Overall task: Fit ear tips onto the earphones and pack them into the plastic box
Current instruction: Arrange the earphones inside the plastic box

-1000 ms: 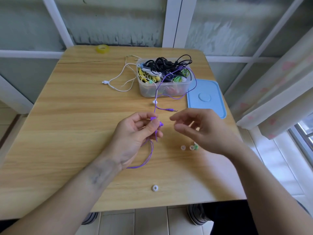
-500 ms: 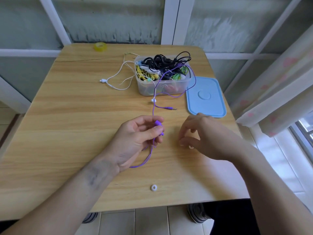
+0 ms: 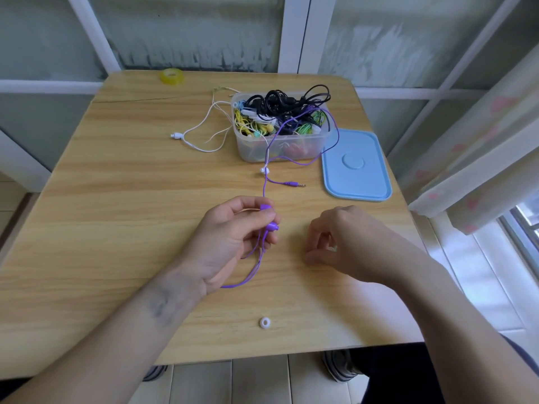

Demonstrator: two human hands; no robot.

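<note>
Purple earbuds (image 3: pixel 269 220): two; hands: two.

no readable text, labels, brands or numbers on any object in view

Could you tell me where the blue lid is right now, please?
In the head view the blue lid lies flat on the table's far right, just right of the plastic box, beyond the right hand.
</note>
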